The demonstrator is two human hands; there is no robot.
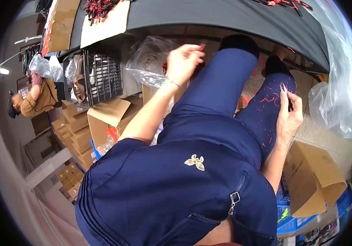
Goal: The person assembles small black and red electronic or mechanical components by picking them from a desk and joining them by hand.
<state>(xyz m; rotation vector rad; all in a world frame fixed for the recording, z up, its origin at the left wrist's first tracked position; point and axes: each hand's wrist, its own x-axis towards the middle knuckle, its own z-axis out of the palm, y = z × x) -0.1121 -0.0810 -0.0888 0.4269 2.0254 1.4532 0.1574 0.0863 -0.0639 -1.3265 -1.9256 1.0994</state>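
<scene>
My left hand (183, 63) is raised beside my left knee, near a clear plastic bag (149, 55). Its thumb and fingertips pinch a small red piece (202, 47), too small to tell its kind. Over my right thigh, my right hand (289, 117) is closed around small scissors (283, 88); the pale blades point away from me and the palm hides most of the handle. Short red thread scraps (270, 99) lie scattered on my dark blue trousers (262, 110) around that hand.
Ahead is a table with a dark cover (163, 16); a pile of red and black pieces (100, 9) rests there on cardboard. A black crate (102, 78) and open carton (106, 112) stand left, another carton (307, 176) right. A person (43, 96) is at far left.
</scene>
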